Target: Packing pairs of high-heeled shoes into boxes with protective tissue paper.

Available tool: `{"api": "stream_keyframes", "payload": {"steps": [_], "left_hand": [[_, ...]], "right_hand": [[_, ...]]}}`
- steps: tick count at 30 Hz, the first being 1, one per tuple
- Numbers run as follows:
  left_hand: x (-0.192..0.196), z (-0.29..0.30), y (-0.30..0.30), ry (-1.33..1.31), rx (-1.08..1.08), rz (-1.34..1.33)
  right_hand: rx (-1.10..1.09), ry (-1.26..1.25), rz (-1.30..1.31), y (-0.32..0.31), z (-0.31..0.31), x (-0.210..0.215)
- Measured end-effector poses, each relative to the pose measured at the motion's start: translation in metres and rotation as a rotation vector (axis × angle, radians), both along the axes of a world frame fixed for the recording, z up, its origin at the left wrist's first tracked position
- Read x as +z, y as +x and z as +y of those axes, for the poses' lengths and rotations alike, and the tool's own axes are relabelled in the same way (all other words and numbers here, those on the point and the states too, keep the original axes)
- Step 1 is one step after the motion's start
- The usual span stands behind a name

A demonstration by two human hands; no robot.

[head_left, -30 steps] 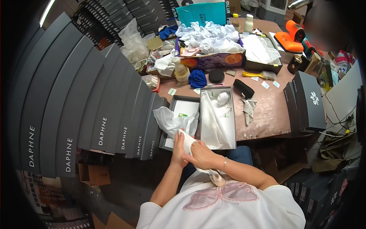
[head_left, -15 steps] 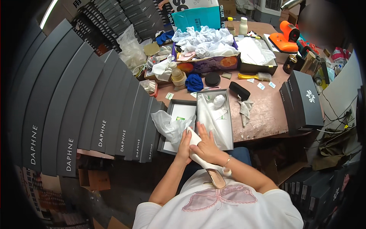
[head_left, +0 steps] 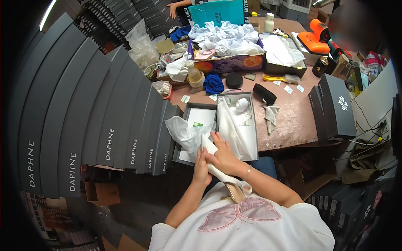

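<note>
Between my two hands, above the near edge of the table, lies a white shoe [head_left: 217,173] with its pointed toe away from me. Its open heel end, showing a pale beige insole, is against my white shirt. My left hand [head_left: 202,170] is closed along the shoe's left side. Across the front part lies my right hand [head_left: 226,157], thumb pressed on the shoe and fingers stretched along its right side. Just beyond my hands sit two open grey box halves: the left one [head_left: 201,112] with crumpled white tissue [head_left: 183,133], the right one [head_left: 252,125] with white wrapping and a paper ball [head_left: 241,105].
Tall stacked grey shoe boxes [head_left: 94,104] wall off the left; more boxes [head_left: 335,106] stand right. Behind are a purple carton [head_left: 234,63] of crumpled paper, a yellow-handled brush [head_left: 281,78], a black tin [head_left: 234,80], a blue cloth [head_left: 214,84]. Another person's hand [head_left: 172,10] shows far back.
My hands and the shoe have shifted slightly left and turned a little. The shoe's white toe now shows beyond my left fingertips. The other person's arm reaches further into view.
</note>
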State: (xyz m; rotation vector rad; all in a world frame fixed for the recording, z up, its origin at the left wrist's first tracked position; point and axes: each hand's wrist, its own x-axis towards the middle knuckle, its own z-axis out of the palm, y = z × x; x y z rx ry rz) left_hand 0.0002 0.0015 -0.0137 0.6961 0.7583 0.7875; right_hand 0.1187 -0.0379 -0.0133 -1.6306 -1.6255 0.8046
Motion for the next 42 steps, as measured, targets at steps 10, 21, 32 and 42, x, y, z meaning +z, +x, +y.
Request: {"api": "stream_keyframes", "payload": {"steps": [10, 21, 32, 42], "left_hand": [[-0.045, 0.003, 0.014, -0.079, 0.007, 0.06], [-0.013, 0.03, -0.006, -0.039, -0.188, -0.095], [0.025, -0.032, 0.005, -0.297, -0.17, -0.139], [0.004, -0.037, -0.004, -0.455, -0.313, -0.231]], "right_hand": [[0.322, -0.079, -0.174, 0.018, -0.022, 0.028], [0.253, 0.014, 0.407, 0.026, -0.049, 0.025], [-0.182, 0.167, -1.025, 0.188, 0.103, -0.046], [-0.081, 0.149, -1.01, 0.174, 0.082, -0.046]]}}
